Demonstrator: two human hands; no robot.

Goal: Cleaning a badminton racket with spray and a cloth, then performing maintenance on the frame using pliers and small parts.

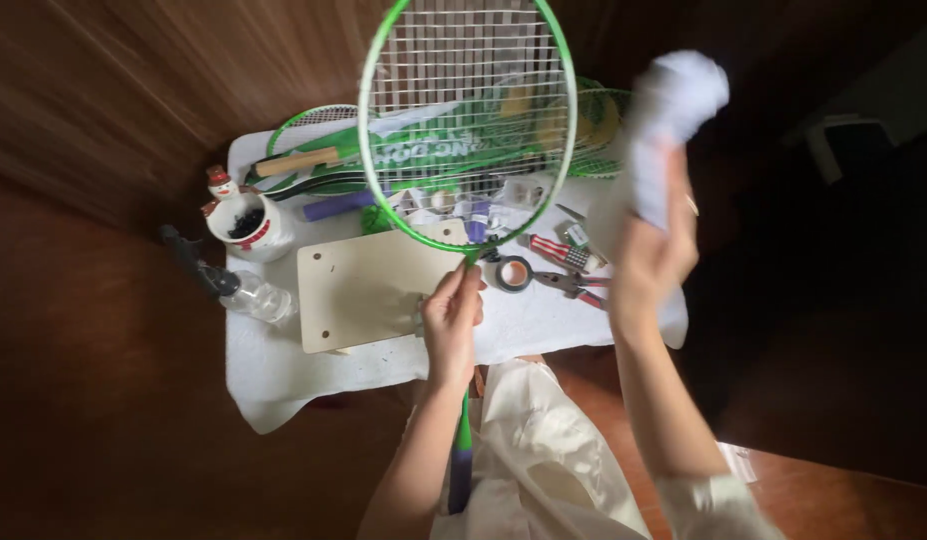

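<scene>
green racket held up over the worktop, head away from the body, long axis running near-vertical in frame: strung head at top, shaft down through the throat, purple grip end low by the lap. left hand pinched on the shaft just below the throat, fingers clenched round it, thumb side up. right hand raised to the right of the head, well apart from the frame, fingers closed on a white cloth that bunches above the fist; blurred, so exact hold hard to read. cloth level with the strings, off to their right; left hand directly below the head on the same axis. nearer to the strings by side: right hand. nearer to the shaft: left.

under the racket on the worktop, covered in white sheet: pale board with corner holes just left of the left hand, tape roll just right of it, red-handled pliers beside that, more green rackets and a printed green cover at the back. snowman mug with dark bits at left edge, clear plastic bottle lying beside it. wood floor all round. cream garment over the lap.
</scene>
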